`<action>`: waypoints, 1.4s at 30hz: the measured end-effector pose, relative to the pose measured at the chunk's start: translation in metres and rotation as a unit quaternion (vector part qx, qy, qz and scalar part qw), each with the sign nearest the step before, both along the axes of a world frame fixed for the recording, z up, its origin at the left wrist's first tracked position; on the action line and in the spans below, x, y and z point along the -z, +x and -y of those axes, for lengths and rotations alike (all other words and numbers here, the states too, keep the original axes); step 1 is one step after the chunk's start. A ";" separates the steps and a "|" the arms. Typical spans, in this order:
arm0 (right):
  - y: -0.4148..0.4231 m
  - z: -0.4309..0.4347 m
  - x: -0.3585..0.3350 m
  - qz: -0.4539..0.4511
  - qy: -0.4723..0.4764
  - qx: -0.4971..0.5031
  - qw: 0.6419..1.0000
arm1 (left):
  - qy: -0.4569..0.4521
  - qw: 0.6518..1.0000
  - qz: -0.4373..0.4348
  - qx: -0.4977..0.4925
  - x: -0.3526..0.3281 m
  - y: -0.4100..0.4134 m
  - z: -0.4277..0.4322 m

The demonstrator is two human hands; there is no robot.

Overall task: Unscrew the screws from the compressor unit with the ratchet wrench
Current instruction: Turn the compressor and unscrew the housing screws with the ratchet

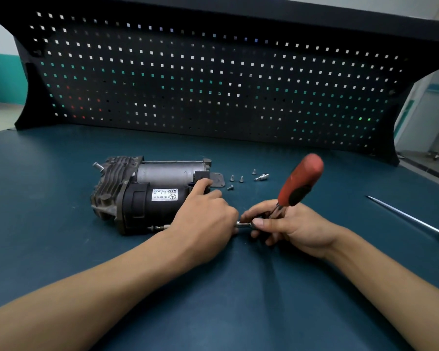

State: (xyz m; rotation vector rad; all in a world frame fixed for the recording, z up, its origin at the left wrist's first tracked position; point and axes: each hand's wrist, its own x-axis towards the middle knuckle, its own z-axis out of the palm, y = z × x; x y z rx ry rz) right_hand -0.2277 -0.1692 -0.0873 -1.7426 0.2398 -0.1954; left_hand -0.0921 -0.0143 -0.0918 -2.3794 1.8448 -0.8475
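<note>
The compressor unit [147,191] lies on its side on the blue bench, black motor housing toward me, finned grey head at the left. My left hand [205,214] rests over its right end, fingers curled round the housing and the extension bar. A ratchet wrench [302,181] with a red and black handle stands tilted up to the right. My right hand [287,224] grips its head, thumb on the chrome extension bar [243,224]. The bar's bit [160,227] meets a screw at the housing's lower front edge.
Several loose screws [236,179] and a small metal fitting [261,177] lie behind the unit's right end. A long screwdriver [411,219] with a yellow handle lies at the right. A black pegboard [213,84] stands along the bench's back edge.
</note>
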 end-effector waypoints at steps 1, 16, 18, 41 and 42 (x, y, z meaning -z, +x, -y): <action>0.001 -0.001 0.000 -0.003 0.007 0.003 1.000 | -0.002 1.000 -0.002 -0.002 0.000 0.000 0.000; 0.007 0.002 -0.007 -0.063 0.090 0.058 0.992 | -0.030 0.999 -0.010 -0.006 -0.003 -0.003 0.000; 0.007 0.002 -0.008 -0.070 0.088 0.064 0.992 | -0.033 0.999 -0.009 -0.005 -0.003 -0.003 -0.001; -0.003 0.005 -0.002 0.008 0.034 -0.019 0.999 | -0.018 1.000 -0.013 0.017 -0.004 0.001 -0.006; -0.003 0.005 -0.001 0.018 0.021 -0.023 0.999 | -0.017 1.000 -0.013 0.017 -0.004 0.001 -0.006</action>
